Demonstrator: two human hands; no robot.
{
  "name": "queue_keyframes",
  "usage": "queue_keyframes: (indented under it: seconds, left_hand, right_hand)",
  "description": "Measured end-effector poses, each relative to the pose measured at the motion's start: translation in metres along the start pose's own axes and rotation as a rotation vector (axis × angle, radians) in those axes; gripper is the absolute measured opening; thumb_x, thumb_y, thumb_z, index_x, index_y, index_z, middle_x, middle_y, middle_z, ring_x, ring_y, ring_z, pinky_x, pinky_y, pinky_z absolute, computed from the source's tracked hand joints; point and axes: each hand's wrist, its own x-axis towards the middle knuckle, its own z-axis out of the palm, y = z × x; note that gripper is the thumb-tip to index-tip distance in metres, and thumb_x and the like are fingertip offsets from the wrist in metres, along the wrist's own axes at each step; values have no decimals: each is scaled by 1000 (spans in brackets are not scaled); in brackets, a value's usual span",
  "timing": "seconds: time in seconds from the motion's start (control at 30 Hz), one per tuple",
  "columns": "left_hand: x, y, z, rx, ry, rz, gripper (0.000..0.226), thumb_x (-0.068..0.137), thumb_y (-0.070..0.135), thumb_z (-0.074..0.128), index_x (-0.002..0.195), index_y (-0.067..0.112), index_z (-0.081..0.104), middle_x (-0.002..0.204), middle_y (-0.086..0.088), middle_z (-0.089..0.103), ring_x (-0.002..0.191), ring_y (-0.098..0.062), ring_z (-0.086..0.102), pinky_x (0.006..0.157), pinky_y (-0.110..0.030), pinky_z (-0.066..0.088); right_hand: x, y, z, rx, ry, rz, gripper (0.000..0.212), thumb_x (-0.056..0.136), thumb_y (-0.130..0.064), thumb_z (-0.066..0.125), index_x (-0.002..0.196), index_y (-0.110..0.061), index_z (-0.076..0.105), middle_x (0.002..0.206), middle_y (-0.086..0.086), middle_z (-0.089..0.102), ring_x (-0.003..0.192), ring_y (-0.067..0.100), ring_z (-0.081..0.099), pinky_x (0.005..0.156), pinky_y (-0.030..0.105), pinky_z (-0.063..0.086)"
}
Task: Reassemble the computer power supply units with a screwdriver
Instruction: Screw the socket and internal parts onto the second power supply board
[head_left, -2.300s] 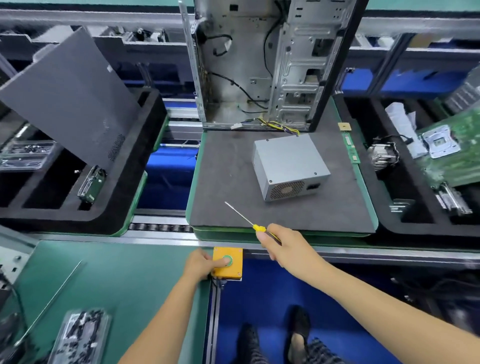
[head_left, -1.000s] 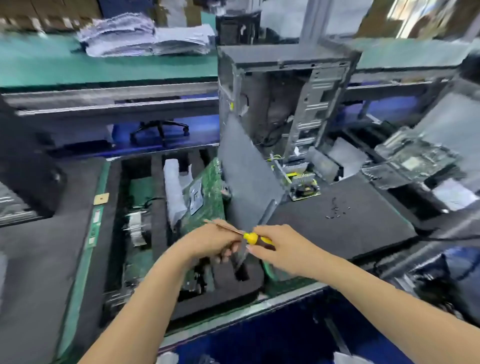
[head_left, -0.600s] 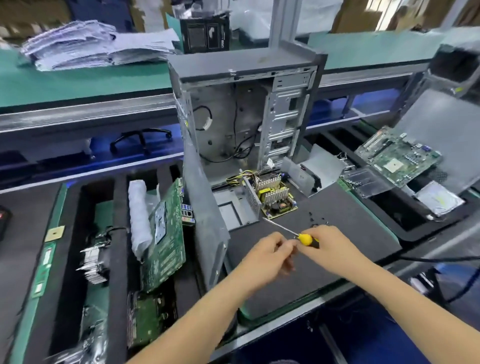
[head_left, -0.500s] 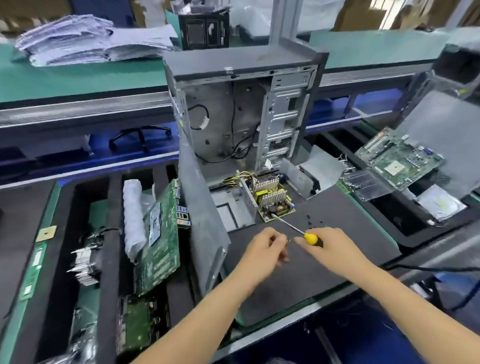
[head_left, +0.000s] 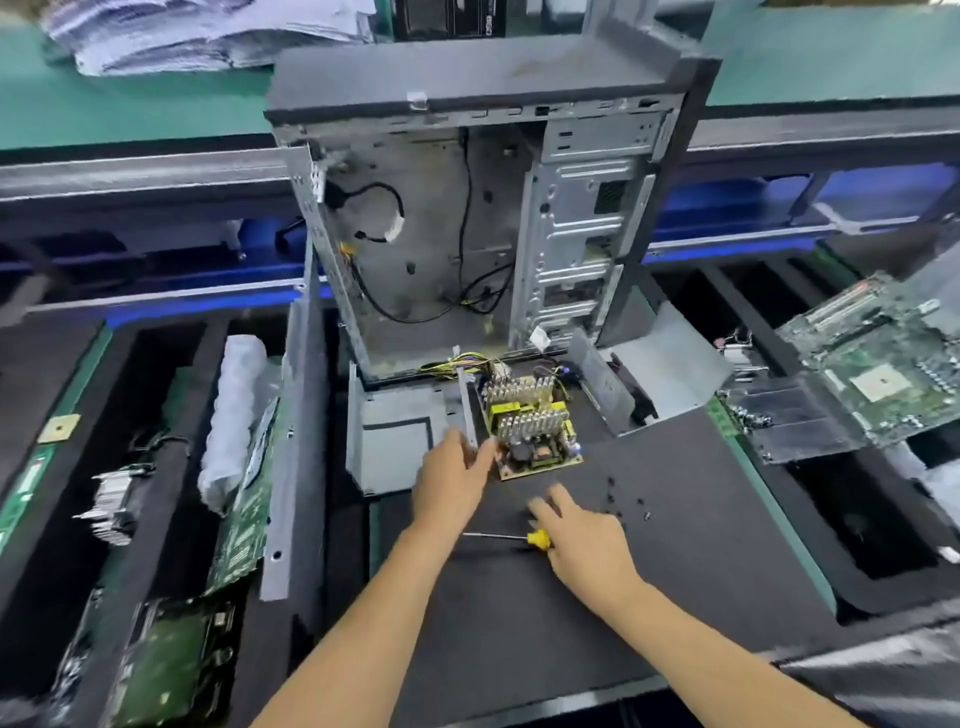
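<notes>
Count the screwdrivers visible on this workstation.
1. The screwdriver has its yellow handle under the right hand, above the black mat; its shaft points left, below the left hand gripping the power supply casing. Others could be hidden in trays.

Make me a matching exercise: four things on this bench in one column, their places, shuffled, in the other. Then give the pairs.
Things:
1. yellow-handled screwdriver
2. bare power supply circuit board
3. small black screws
4. open grey metal computer case

Places:
A. scattered on the black mat, right of the right hand
B. standing upright at the mat's far edge
C. under the right hand, shaft pointing left
D. just beyond the left hand

Pairs: 1-C, 2-D, 3-A, 4-B
</notes>
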Motion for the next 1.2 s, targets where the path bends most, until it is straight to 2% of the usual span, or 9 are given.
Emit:
queue_keyframes:
  seconds: [0.07, 0.23, 0.5, 0.63, 0.8, 0.93, 1.07, 1.13, 1.2]
  left_hand:
    - [3, 2, 0, 57, 16, 59, 23, 100, 40, 47, 94, 19, 42, 73, 4, 49, 70, -21, 49, 59, -33, 36]
    - [11, 8, -4, 258, 30, 146, 21, 103, 23, 39, 111, 5, 44, 75, -7, 55, 71, -32, 58, 56, -37, 40]
    - [-11, 17, -23, 269, 78, 146, 19, 98, 20, 42, 82, 12, 37, 67, -3, 50, 64, -27, 49, 57, -35, 37]
    - [-32, 20, -23, 231, 59, 130, 27, 97, 20, 43, 73, 15, 33, 62, 0, 43, 61, -25, 46, 54, -35, 32]
    - [-68, 18, 2, 192, 21, 154, 12, 98, 22, 43, 103, 12, 44, 84, -9, 61, 79, -34, 59, 60, -35, 36]
    - [-91, 6, 16, 169, -29, 166, 39, 100, 25, 43, 136, 10, 36, 89, -13, 65, 77, -32, 60, 63, -37, 43]
    - [-98, -4, 3, 76, -222, 254, 39, 91, 51, 54, 110, 16, 51, 84, -3, 64, 80, -24, 61, 66, -38, 49]
    - [-98, -11, -9, 27, -256, 256, 48, 79, 64, 56, 104, 23, 57, 74, 7, 61, 74, -15, 58, 65, -35, 49]
    - [-102, -17, -16, 74, -278, 292, 53, 70, 70, 50, 103, 29, 57, 73, 11, 58, 72, -8, 55, 61, -29, 43]
  right_hand:
    - [-1, 11, 2, -17, 94, -39, 48, 41, -13, 90, 82, -18, 65, 81, 2, 60, 30, 17, 39, 38, 20, 4]
    - [-3, 56, 12, -38, 173, 30, 42, 45, -5, 88, 74, -16, 60, 70, 0, 49, 42, 19, 46, 39, 22, 12]
    - [3, 71, 4, 97, 373, 65, 18, 72, -8, 78, 77, -16, 64, 74, 0, 55, 52, 20, 57, 34, 25, 29]
    - [14, 51, -32, 497, 408, 220, 4, 87, -15, 65, 86, -19, 65, 77, -8, 61, 58, 17, 56, 46, 29, 38]
    - [45, -1, -81, 1375, -8, 188, 28, 91, -45, 56, 96, -20, 67, 56, -1, 63, 40, 7, 45, 43, 17, 36]
    - [57, -23, -77, 928, -161, 126, 34, 81, -41, 71, 108, -24, 59, 93, -6, 66, 95, 21, 61, 69, 25, 47]
    - [44, -24, -67, 674, -122, 88, 25, 81, -20, 63, 74, -33, 43, 69, -5, 55, 72, 22, 54, 55, 32, 42]
    - [26, -24, -63, 644, -90, 123, 9, 81, -21, 62, 87, -24, 55, 73, 2, 60, 72, 24, 55, 58, 37, 47]
    - [3, -28, -56, 686, -43, 193, 23, 83, -22, 61, 105, -17, 59, 74, 3, 63, 69, 24, 57, 60, 40, 50]
